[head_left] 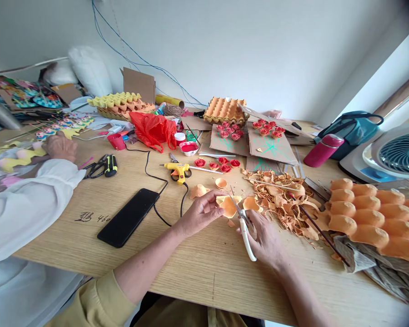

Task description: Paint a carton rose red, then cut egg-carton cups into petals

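Between the thumb and fingers of my left hand [202,212] is an orange egg carton piece [228,207] with a cup shape and pale yellow edges. My right hand [264,236] is closed around white-handled scissors [247,240], whose blades lie between that piece and a second egg carton cup [251,204]. I cannot tell whether the two cups are still joined. Just beyond my left hand lie a loose cup [221,183] and another carton piece [199,190]. Small scraps are scattered around them.
A heap of carton trimmings [286,209] and a large orange egg tray [375,213] lie right. A yellow glue gun [177,172], its cord and a black phone [128,218] lie left. Red paper roses [225,168] stand behind. A co-worker's hand [60,147] reaches in at far left.
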Demonstrator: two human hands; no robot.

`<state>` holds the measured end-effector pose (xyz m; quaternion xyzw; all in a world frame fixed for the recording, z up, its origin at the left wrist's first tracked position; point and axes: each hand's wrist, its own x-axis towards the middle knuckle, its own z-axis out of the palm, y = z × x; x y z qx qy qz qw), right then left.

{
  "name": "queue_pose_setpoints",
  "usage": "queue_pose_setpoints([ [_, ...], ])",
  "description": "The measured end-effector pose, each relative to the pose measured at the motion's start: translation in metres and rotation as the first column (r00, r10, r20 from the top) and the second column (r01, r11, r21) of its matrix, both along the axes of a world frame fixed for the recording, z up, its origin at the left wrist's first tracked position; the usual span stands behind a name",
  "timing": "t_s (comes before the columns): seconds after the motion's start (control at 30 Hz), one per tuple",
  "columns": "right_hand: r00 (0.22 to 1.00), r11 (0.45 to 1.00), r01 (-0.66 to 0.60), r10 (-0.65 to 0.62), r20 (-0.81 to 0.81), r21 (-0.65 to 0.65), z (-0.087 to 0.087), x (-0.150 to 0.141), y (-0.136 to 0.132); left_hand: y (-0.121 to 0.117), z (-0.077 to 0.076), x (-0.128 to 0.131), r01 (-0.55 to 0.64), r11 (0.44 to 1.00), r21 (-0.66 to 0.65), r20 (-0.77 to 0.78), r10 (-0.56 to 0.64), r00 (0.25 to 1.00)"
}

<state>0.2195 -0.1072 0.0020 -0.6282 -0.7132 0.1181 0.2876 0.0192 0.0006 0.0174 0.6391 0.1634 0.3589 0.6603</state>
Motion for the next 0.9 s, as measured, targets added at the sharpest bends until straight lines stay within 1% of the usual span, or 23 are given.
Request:
queue_pose_setpoints([
  [0.07, 1.000, 1.000, -0.005, 0.005, 0.018, 0.012, 0.000, 0.000, 0.000, 0.000, 0.000, 0.001, 0.028, 1.000, -0.007, 0.015, -0.028, 0.999],
  [0.27, 0.999, 0.999, -0.045, 0.044, 0.021, 0.025, 0.001, 0.001, -0.001, -0.001, 0.002, 0.000, 0.065, 0.995, -0.077, 0.051, -0.061, 0.997],
  [0.37, 0.998, 0.998, -0.055, 0.054, 0.022, 0.042, 0.001, 0.001, -0.001, 0.000, 0.000, -0.001, 0.074, 0.991, -0.116, 0.072, -0.066, 0.995],
  [0.5, 0.999, 0.997, -0.053, 0.053, 0.013, 0.052, 0.001, 0.001, -0.002, 0.002, -0.007, 0.000, 0.080, 0.988, -0.134, 0.072, -0.070, 0.995],
  [0.6, 0.999, 0.996, -0.050, 0.049, 0.011, 0.069, 0.001, 0.001, -0.002, 0.002, -0.010, 0.001, 0.071, 0.986, -0.152, 0.065, -0.062, 0.996],
  [0.7, 0.999, 0.995, -0.048, 0.047, 0.008, 0.086, 0.001, 0.001, -0.002, 0.000, -0.009, 0.001, 0.058, 0.983, -0.177, 0.078, -0.044, 0.996],
  [0.9, 0.999, 0.997, -0.014, 0.016, -0.028, 0.073, -0.003, 0.002, -0.004, 0.001, -0.008, 0.001, 0.018, 0.977, -0.211, 0.099, 0.004, 0.995],
])
